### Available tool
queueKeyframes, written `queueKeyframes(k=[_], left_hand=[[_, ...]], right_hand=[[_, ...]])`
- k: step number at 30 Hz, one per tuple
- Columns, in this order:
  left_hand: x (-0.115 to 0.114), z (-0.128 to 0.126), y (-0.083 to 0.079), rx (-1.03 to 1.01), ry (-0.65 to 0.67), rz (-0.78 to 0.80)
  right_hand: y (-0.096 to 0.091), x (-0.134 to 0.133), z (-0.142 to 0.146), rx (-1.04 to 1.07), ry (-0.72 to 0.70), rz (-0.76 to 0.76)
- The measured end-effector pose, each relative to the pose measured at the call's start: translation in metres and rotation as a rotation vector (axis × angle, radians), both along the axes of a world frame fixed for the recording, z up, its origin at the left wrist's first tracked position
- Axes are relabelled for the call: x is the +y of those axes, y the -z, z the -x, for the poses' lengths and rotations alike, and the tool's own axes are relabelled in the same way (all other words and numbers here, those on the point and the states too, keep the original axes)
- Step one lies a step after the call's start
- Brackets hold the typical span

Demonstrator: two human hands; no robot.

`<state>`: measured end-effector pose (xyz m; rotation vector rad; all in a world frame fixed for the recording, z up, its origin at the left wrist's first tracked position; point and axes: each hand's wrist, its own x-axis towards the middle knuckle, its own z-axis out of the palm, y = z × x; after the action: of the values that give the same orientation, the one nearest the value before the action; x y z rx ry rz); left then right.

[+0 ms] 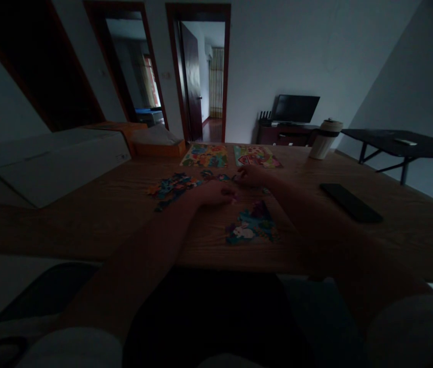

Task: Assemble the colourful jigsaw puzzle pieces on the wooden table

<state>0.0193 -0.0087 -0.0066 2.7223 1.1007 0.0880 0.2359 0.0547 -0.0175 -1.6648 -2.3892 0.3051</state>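
Both my arms reach out over a wooden table (86,214) in a dim room. My left hand (216,193) rests fingers-down on the wood, its fingertips at a small puzzle piece. My right hand (250,175) lies further back, fingers touching loose puzzle pieces (216,176). A heap of loose pieces (172,186) lies left of my left hand. A partly joined puzzle section (252,227) sits near the front edge between my forearms. Whether either hand pinches a piece is too dark to tell.
Two finished colourful puzzle boards (205,155) (256,156) lie at the far side. A white tumbler (325,139) stands at the back right, a dark phone (350,202) to the right. A white box (59,163) and an orange box (155,145) sit at the left.
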Motion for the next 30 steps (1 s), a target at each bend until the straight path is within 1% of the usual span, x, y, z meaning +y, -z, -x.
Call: queueKeyframes(k=[1,3,6,7,9,12,14,16,18,20,22,24,27,30], left_hand=[[0.001,0.001,0.000,0.010,-0.012,0.004],[0.004,0.004,-0.002,0.031,-0.079,0.007],[0.006,0.007,-0.006,0.059,-0.163,0.017],[0.006,0.008,-0.007,0.061,-0.177,0.018],[0.004,0.007,-0.007,0.056,-0.192,0.016],[0.003,0.005,-0.006,0.005,-0.196,0.043],[0.004,0.006,-0.004,-0.029,-0.181,0.079],[0.006,0.006,-0.002,-0.039,-0.170,0.094],[0.007,0.007,-0.001,-0.034,-0.173,0.083],[0.008,0.008,0.000,-0.031,-0.181,0.073],[0.008,0.009,0.000,-0.028,-0.175,0.075],[0.008,0.009,0.000,-0.024,-0.159,0.071],[0.008,0.009,0.000,-0.010,-0.154,0.059],[0.008,0.009,0.000,-0.010,-0.166,0.079]], right_hand=[[-0.001,-0.002,-0.003,0.019,0.029,-0.014],[-0.005,-0.010,-0.012,0.047,0.063,-0.032],[-0.013,-0.027,-0.027,0.099,0.040,-0.064],[-0.015,-0.034,-0.033,0.125,0.025,-0.049],[-0.017,-0.049,-0.044,0.191,-0.003,0.039],[-0.013,-0.072,-0.056,0.330,-0.061,0.189],[-0.008,-0.082,-0.059,0.386,-0.071,0.271],[-0.004,-0.086,-0.059,0.393,-0.078,0.306],[-0.002,-0.086,-0.058,0.394,-0.100,0.278],[0.000,-0.084,-0.057,0.395,-0.113,0.203],[0.001,-0.081,-0.058,0.355,-0.066,0.115],[0.002,-0.078,-0.061,0.270,-0.005,0.056],[0.006,-0.074,-0.065,0.146,0.013,0.036],[0.010,-0.069,-0.069,0.105,-0.006,0.036]])
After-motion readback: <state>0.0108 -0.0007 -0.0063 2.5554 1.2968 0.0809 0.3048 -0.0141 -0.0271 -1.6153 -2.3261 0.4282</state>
